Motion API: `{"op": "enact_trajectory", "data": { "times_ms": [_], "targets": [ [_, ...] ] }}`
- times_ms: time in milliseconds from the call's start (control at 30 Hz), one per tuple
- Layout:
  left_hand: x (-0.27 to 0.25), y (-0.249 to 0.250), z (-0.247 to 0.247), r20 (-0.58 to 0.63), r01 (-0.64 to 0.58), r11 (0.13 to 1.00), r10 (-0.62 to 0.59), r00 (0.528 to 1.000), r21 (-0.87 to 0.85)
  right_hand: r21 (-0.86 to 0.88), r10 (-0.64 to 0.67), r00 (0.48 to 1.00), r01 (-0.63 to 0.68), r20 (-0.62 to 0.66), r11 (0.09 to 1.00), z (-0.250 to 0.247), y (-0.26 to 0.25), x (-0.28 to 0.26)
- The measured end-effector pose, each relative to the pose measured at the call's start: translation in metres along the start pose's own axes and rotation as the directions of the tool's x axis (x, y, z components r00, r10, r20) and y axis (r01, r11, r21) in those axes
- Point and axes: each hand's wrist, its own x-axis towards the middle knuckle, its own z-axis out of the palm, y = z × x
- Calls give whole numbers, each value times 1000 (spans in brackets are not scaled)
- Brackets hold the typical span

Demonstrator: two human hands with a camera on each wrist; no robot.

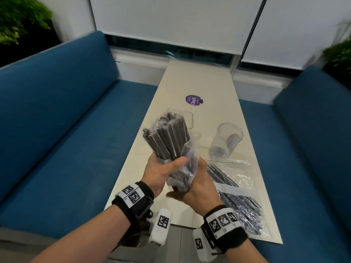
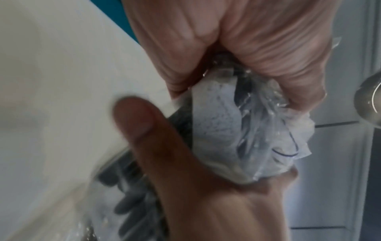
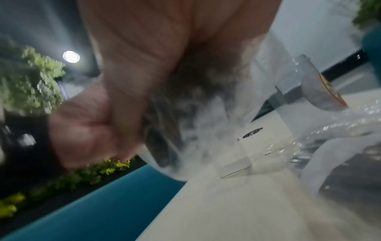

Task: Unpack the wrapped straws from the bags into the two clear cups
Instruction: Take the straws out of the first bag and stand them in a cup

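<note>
In the head view, at frame centre, we see our left hand [image 1: 163, 172] wrapped round the lower part of a bundle of dark wrapped straws [image 1: 169, 137], thumb across the front. Our right hand [image 1: 197, 184] closes on the crumpled bag [image 1: 187, 164] round the bundle's bottom end. The straws fan up and away from us, above the surface [image 1: 214, 88], their top ends free of the bag.

Right of centre a clear cup [image 1: 226, 142] stands on the surface. A second clear cup [image 1: 187, 120] shows only as an outline behind the straw tops. At lower right a second bag [image 1: 237, 194] of straws lies flat on the surface. A purple sticker [image 1: 193, 100] sits further up the frame. Blue seats [image 1: 62, 114] run along both sides.

The left wrist view shows what the head view hides: the right hand's [image 2: 237, 48] fingers pinching the gathered plastic of the bag [image 2: 247, 130] from above, the left thumb [image 2: 140, 124] pressed along the bundle, and straw ends [image 2: 132, 212] at the lower left.

The right wrist view is blurred. It shows the left hand [image 3: 92, 127] as a closed fist at centre left, beside smeared grey plastic [image 3: 195, 122], and the cup [image 3: 321, 91] at the right edge.
</note>
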Motion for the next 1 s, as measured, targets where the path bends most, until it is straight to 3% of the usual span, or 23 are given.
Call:
{"op": "enact_trajectory", "data": {
  "times_ms": [167, 300, 433, 600, 667, 700, 733, 767, 800, 833, 867, 900, 1000],
  "targets": [
    [15, 17, 42, 194, -49, 988, 20, 981, 146, 63, 214, 958, -205, -191, 977, -15, 8, 19],
    [36, 60, 57, 281, -145, 843, -7, 960, 517, 35, 185, 943, -182, -276, 983, -54, 10, 42],
    [47, 94, 46, 252, -178, 887, 73, 965, 426, 130, 133, 951, -100, -278, 987, -99, -13, 59],
    [57, 102, 44, 359, -235, 900, 95, 929, 369, 171, 84, 948, -32, -307, 985, -104, -23, 65],
    [55, 110, 34, 349, -313, 865, 175, 921, 392, 192, 94, 938, -30, -334, 981, -104, -20, 61],
    [51, 114, 30, 319, -410, 781, 282, 905, 472, 189, 98, 936, -35, -337, 981, -102, -15, 60],
    [46, 116, 27, 330, -542, 603, 433, 839, 586, 190, 105, 935, -41, -339, 981, -99, -12, 58],
    [40, 117, 26, 438, -674, 311, 568, 697, 670, 194, 115, 933, -50, -341, 980, -96, -5, 58],
    [32, 118, 30, 621, -748, -50, 596, 510, 662, 204, 120, 930, -50, -347, 978, -93, -1, 57],
    [26, 117, 35, 802, -750, -374, 493, 338, 546, 196, 118, 932, -52, -343, 979, -90, 4, 56],
    [24, 114, 41, 916, -713, -585, 328, 229, 387, 170, 98, 938, -43, -333, 985, -87, 5, 55],
    [27, 111, 45, 965, -672, -692, 179, 194, 264, 125, 68, 949, -31, -309, 992, -86, 6, 54],
    [48, 111, 56, 963, -558, -822, -49, 265, 112, 73, 42, 972, -26, -233, 997, -85, -2, 53]
  ]
}}
